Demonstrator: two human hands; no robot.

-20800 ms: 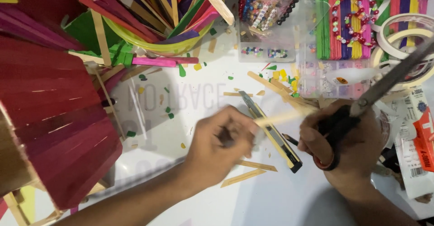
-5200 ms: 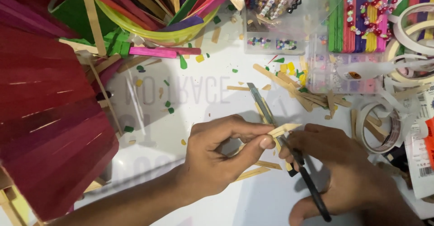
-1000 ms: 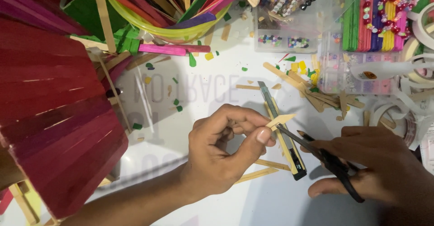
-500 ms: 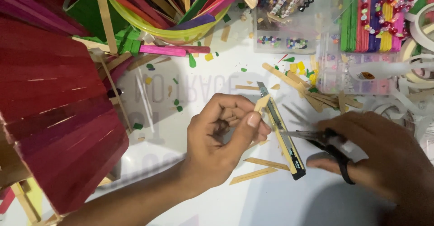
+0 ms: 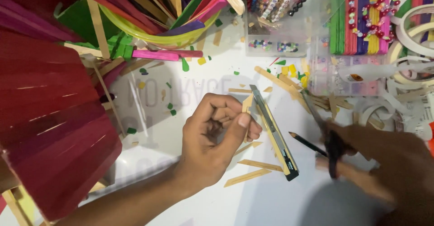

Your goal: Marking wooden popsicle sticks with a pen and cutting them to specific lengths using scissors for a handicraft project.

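At far left stands a red stick structure [image 5: 49,117], with a bowl of coloured sticks [image 5: 158,13] behind it. On the white worktop [image 5: 271,203], the left hand [image 5: 214,140] has its fingers closed on a short wooden stick [image 5: 247,104], pinched between thumb and forefinger just beside a yellow utility knife [image 5: 274,133]. Cut stick pieces [image 5: 253,171] lie near the knife. A pencil [image 5: 307,144] lies to its right. The right hand [image 5: 389,162], blurred, has its fingers closed around black scissors [image 5: 327,135]. Tape rolls [image 5: 413,40] lie at far right.
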